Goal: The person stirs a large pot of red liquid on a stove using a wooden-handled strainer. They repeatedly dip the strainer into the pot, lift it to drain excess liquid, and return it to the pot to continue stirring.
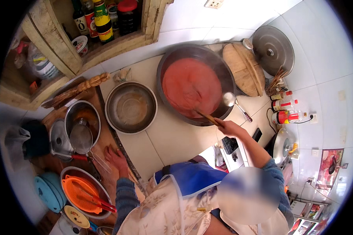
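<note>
My right hand is closed around a wooden stick. The stick's far end dips into a thick red liquid in a large dark wok set into the tiled stove top. Faint steam hangs over the liquid, whose surface shows swirl marks. My left hand lies palm down on a brown wooden worktop, fingers spread, holding nothing. Close to it are the wire handle of a mesh strainer and a cleaver. A metal ladle leans at the wok's right rim.
A shallow metal basin stands left of the wok. A round wooden lid and a metal lid are at the back right, near several bottles. An orange colander sits in a basin at lower left. A wooden cabinet overhangs the back left.
</note>
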`<action>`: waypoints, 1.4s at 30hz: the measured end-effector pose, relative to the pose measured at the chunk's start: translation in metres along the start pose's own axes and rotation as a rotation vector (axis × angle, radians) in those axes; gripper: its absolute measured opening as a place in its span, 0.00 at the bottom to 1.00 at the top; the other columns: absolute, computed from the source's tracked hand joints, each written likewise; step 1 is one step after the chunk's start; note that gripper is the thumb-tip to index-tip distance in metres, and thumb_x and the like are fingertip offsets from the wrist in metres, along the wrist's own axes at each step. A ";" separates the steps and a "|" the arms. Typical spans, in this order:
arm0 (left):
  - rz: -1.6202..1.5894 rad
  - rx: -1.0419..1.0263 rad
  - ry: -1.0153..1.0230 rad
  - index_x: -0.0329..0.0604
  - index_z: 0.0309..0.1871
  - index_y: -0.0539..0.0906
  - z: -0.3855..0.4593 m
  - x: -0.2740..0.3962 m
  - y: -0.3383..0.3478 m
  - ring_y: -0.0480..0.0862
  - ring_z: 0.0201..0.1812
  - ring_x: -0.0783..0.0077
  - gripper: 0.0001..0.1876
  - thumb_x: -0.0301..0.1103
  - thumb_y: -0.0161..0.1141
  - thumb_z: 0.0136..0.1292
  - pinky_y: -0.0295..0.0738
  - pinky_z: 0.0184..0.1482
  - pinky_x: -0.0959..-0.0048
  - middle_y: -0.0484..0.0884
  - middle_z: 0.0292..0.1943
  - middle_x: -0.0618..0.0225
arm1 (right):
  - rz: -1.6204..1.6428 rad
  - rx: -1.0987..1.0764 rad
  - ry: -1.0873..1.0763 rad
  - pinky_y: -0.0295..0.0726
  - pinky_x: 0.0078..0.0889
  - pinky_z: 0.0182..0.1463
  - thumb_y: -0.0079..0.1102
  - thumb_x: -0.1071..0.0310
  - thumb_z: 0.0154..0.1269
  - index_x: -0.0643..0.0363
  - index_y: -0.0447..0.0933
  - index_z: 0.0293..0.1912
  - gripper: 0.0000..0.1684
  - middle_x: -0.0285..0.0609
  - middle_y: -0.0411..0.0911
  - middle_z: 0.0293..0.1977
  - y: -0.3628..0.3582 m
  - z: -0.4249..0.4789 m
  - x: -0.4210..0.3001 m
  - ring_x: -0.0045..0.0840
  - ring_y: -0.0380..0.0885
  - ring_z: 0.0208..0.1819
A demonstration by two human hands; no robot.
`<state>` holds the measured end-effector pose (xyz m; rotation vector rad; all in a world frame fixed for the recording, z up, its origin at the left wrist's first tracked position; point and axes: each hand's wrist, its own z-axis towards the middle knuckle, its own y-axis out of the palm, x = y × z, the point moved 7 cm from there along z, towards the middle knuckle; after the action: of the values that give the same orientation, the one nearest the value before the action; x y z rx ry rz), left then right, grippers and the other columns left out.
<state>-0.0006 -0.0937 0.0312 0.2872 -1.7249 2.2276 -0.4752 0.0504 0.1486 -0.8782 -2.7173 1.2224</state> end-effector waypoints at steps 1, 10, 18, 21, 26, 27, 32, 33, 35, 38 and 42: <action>0.002 -0.003 0.005 0.39 0.54 0.66 0.000 0.003 0.002 0.61 0.58 0.53 0.22 0.38 0.49 0.58 0.54 0.55 0.55 0.64 0.56 0.55 | -0.066 0.013 0.053 0.72 0.41 0.42 0.43 0.61 0.58 0.44 0.56 0.61 0.29 0.56 0.75 0.37 -0.002 -0.006 0.021 0.46 0.74 0.39; -0.038 -0.010 -0.001 0.40 0.54 0.67 0.007 0.012 -0.002 0.61 0.58 0.54 0.21 0.41 0.46 0.60 0.52 0.57 0.55 0.64 0.55 0.55 | -0.053 0.247 0.101 0.73 0.45 0.38 0.45 0.67 0.54 0.37 0.52 0.62 0.34 0.56 0.75 0.35 -0.016 0.074 0.004 0.47 0.75 0.37; 0.002 0.013 -0.015 0.39 0.53 0.67 0.002 0.005 0.003 0.61 0.58 0.53 0.21 0.43 0.44 0.62 0.53 0.55 0.53 0.64 0.55 0.55 | -0.217 0.008 0.150 0.73 0.43 0.39 0.43 0.61 0.58 0.36 0.56 0.61 0.29 0.53 0.76 0.34 -0.005 -0.018 0.033 0.44 0.76 0.36; -0.021 0.004 -0.009 0.39 0.54 0.67 0.002 0.007 0.000 0.61 0.58 0.53 0.21 0.42 0.43 0.62 0.52 0.56 0.53 0.64 0.56 0.55 | -0.283 0.118 0.251 0.74 0.42 0.36 0.41 0.64 0.58 0.36 0.58 0.60 0.28 0.50 0.77 0.34 -0.026 0.008 0.048 0.41 0.77 0.35; -0.065 -0.016 0.001 0.39 0.54 0.67 0.008 0.013 0.001 0.60 0.59 0.54 0.20 0.41 0.44 0.62 0.50 0.58 0.54 0.63 0.56 0.55 | 0.099 0.253 0.123 0.73 0.45 0.38 0.43 0.64 0.58 0.38 0.57 0.60 0.28 0.53 0.76 0.35 -0.023 0.069 0.009 0.47 0.75 0.35; -0.050 -0.008 -0.008 0.39 0.54 0.67 0.008 0.012 0.001 0.60 0.59 0.53 0.20 0.41 0.45 0.62 0.50 0.58 0.54 0.63 0.56 0.55 | 0.201 0.225 0.109 0.73 0.45 0.39 0.43 0.63 0.58 0.38 0.57 0.60 0.29 0.53 0.76 0.35 -0.017 0.071 0.003 0.47 0.74 0.36; 0.028 0.026 0.025 0.40 0.55 0.66 -0.001 0.002 0.004 0.61 0.58 0.52 0.21 0.41 0.44 0.61 0.53 0.56 0.54 0.63 0.55 0.54 | -0.048 0.014 0.001 0.73 0.43 0.41 0.44 0.66 0.57 0.34 0.55 0.61 0.31 0.52 0.76 0.36 -0.010 0.001 0.003 0.44 0.75 0.38; 0.023 0.015 0.020 0.40 0.54 0.66 0.001 0.005 0.004 0.61 0.58 0.52 0.21 0.41 0.44 0.61 0.53 0.56 0.54 0.63 0.55 0.54 | -0.127 0.036 0.027 0.73 0.42 0.37 0.43 0.66 0.58 0.36 0.54 0.62 0.31 0.53 0.76 0.34 -0.015 -0.004 0.021 0.44 0.75 0.34; 0.024 -0.004 0.009 0.39 0.54 0.66 0.005 0.011 -0.001 0.61 0.58 0.51 0.21 0.41 0.44 0.61 0.53 0.56 0.55 0.63 0.55 0.54 | -0.281 0.075 0.072 0.73 0.40 0.31 0.43 0.66 0.59 0.38 0.54 0.62 0.31 0.55 0.76 0.31 -0.016 -0.001 0.051 0.43 0.76 0.26; -0.006 0.007 0.008 0.39 0.54 0.67 0.003 0.003 0.003 0.59 0.59 0.53 0.20 0.40 0.45 0.62 0.50 0.58 0.54 0.63 0.55 0.54 | -0.198 0.244 0.123 0.72 0.42 0.30 0.42 0.68 0.58 0.31 0.50 0.62 0.34 0.54 0.76 0.30 -0.038 0.034 0.032 0.45 0.76 0.28; -0.024 -0.001 0.025 0.39 0.54 0.66 0.007 0.013 0.006 0.60 0.59 0.52 0.20 0.40 0.45 0.62 0.51 0.57 0.54 0.63 0.56 0.54 | -0.093 0.330 0.034 0.73 0.44 0.30 0.43 0.70 0.55 0.32 0.52 0.61 0.34 0.54 0.76 0.28 -0.014 0.074 0.004 0.44 0.76 0.30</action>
<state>-0.0151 -0.1008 0.0317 0.2765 -1.7006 2.2045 -0.5041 -0.0059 0.1065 -0.7159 -2.3992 1.5567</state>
